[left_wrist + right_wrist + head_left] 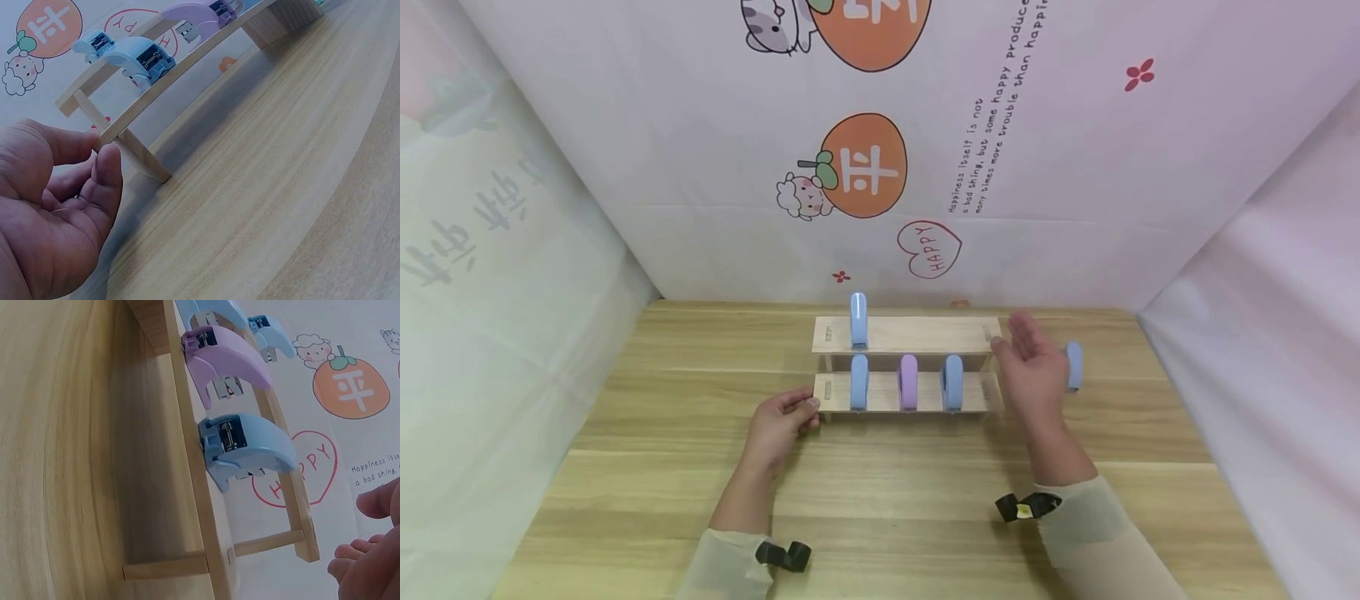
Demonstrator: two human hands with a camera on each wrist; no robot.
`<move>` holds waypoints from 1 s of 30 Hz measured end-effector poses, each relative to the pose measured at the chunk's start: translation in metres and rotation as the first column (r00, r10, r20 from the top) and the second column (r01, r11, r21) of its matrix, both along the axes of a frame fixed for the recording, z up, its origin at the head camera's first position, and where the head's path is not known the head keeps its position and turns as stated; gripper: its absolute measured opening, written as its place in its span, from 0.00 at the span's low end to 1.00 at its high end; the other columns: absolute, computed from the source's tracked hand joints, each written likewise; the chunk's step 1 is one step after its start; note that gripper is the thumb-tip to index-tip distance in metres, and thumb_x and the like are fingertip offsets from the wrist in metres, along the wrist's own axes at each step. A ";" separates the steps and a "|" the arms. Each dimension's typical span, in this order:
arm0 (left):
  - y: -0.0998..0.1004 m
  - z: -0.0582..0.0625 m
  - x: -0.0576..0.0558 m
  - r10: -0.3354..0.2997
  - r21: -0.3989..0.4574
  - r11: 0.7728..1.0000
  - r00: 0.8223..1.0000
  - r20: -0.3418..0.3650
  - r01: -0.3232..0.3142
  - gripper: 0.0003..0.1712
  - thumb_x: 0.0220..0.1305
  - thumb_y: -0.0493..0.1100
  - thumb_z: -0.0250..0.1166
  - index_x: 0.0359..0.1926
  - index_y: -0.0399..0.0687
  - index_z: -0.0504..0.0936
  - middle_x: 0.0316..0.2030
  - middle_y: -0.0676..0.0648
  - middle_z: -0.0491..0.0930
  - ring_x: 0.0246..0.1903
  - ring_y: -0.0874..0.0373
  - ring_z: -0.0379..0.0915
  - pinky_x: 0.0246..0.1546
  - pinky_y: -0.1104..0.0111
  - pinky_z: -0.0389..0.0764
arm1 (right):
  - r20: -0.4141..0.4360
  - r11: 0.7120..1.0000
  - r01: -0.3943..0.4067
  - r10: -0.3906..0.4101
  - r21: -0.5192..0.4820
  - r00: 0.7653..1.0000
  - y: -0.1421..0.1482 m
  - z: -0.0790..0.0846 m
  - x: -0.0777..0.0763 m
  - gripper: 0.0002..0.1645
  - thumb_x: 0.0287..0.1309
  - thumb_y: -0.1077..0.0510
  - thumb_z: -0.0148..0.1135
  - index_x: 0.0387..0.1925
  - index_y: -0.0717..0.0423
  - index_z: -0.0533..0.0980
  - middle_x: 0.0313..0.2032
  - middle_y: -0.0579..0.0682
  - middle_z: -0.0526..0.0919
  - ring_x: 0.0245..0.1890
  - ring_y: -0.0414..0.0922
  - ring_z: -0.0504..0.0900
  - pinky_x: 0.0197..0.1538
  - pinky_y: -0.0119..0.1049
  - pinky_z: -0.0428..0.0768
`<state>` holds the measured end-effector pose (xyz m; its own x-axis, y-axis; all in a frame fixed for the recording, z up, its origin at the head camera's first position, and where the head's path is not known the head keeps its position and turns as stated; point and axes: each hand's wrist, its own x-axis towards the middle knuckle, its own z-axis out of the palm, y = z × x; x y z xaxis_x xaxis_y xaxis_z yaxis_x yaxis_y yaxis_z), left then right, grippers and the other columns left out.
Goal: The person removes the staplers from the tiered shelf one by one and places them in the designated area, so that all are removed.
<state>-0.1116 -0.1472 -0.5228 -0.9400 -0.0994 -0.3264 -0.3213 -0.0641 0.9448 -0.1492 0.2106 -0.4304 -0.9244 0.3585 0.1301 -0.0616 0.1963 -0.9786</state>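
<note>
Hands (779, 429) flank the wooden rack (925, 336).

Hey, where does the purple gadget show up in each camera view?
Head: the purple gadget is midway along the front shelf, between two blue gadgets.
Left wrist: the purple gadget is at the top, near centre.
Right wrist: the purple gadget is upper middle.
Shared landmark: the red HAPPY heart, partly covered in both wrist views.
</note>
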 end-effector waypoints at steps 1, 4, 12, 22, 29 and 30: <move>0.000 0.001 0.000 0.000 0.002 1.000 1.000 0.000 0.000 0.20 0.70 0.35 0.69 0.60 0.34 0.81 0.47 0.39 0.85 0.39 0.52 0.84 0.42 0.68 0.89 | -0.001 1.000 -0.003 0.003 0.004 1.000 -0.001 0.000 0.000 0.33 0.65 0.63 0.70 0.70 0.60 0.73 0.69 0.55 0.76 0.70 0.47 0.74 0.71 0.37 0.74; 0.001 0.002 0.000 0.004 0.007 1.000 1.000 0.001 -0.004 0.20 0.70 0.35 0.69 0.60 0.34 0.81 0.47 0.39 0.85 0.38 0.52 0.84 0.42 0.67 0.89 | -0.002 1.000 -0.012 0.012 0.012 1.000 -0.004 -0.001 -0.001 0.33 0.65 0.62 0.70 0.70 0.60 0.73 0.68 0.54 0.76 0.69 0.46 0.74 0.71 0.37 0.74; 0.000 0.004 0.000 0.003 0.007 1.000 1.000 -0.005 -0.003 0.20 0.70 0.34 0.68 0.60 0.34 0.81 0.47 0.39 0.85 0.38 0.52 0.84 0.41 0.67 0.89 | -0.015 1.000 -0.026 0.026 -0.009 1.000 -0.015 -0.003 -0.003 0.31 0.64 0.63 0.70 0.68 0.57 0.75 0.67 0.53 0.78 0.68 0.46 0.76 0.70 0.36 0.76; 0.000 0.002 0.000 -0.005 0.013 1.000 1.000 -0.011 0.005 0.20 0.70 0.35 0.68 0.60 0.33 0.81 0.48 0.38 0.84 0.39 0.53 0.83 0.42 0.68 0.89 | 0.018 0.999 -0.049 0.049 -0.020 0.999 -0.028 -0.004 -0.002 0.32 0.65 0.61 0.70 0.70 0.53 0.74 0.68 0.50 0.77 0.68 0.44 0.75 0.69 0.36 0.76; -0.001 0.001 0.001 -0.014 0.022 1.000 1.000 -0.022 0.015 0.20 0.71 0.35 0.68 0.60 0.32 0.80 0.49 0.38 0.84 0.40 0.54 0.83 0.43 0.68 0.89 | 0.035 0.999 -0.048 0.048 0.003 0.998 -0.038 -0.003 0.000 0.32 0.66 0.60 0.70 0.70 0.52 0.74 0.68 0.49 0.77 0.68 0.44 0.76 0.69 0.36 0.76; 0.000 0.002 0.002 -0.015 0.022 1.000 1.000 -0.023 0.015 0.20 0.71 0.35 0.68 0.60 0.32 0.80 0.49 0.38 0.84 0.40 0.54 0.83 0.43 0.68 0.89 | 0.045 0.999 -0.045 0.045 0.005 0.998 -0.040 -0.003 0.000 0.32 0.66 0.60 0.70 0.70 0.51 0.74 0.68 0.48 0.77 0.68 0.43 0.76 0.68 0.36 0.77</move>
<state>-0.1100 -0.1476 -0.5213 -0.9486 -0.0783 -0.3066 -0.3005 -0.0806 0.9504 -0.1493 0.1709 -0.4331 -0.9445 0.3158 0.0903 -0.0267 0.2003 -0.9794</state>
